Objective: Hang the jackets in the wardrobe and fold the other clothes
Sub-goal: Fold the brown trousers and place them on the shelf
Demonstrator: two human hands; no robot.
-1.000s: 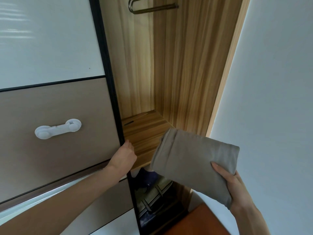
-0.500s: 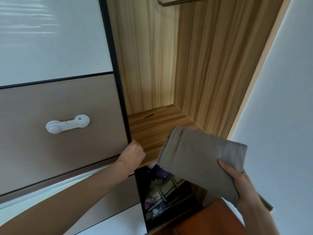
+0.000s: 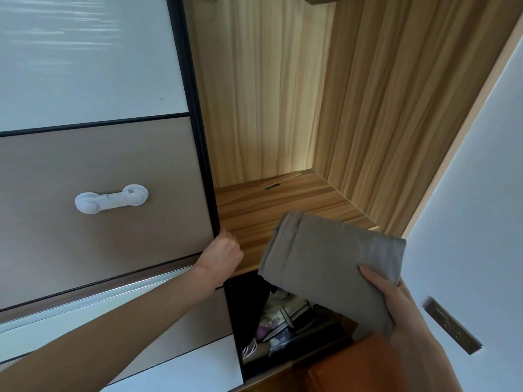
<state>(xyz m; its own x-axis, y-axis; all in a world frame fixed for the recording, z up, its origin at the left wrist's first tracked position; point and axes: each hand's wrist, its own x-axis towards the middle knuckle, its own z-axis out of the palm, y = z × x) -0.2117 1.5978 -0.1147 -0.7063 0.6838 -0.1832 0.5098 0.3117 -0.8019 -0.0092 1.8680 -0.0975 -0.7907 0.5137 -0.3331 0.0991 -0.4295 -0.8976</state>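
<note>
The right hand (image 3: 396,304) grips the folded grey garment (image 3: 325,261) by its near corner, long axis running towards the shelf (image 3: 271,205) just beyond its front edge (left hand (image 3: 222,257) curls round the door edge (image 3: 202,165)).

Sliding door (image 3: 113,179) pushed further left; opening wider.

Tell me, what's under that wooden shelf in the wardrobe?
Under the wooden shelf lies a dark compartment holding patterned fabric items. The folded grey cloth in the right hand covers the rest.
</note>
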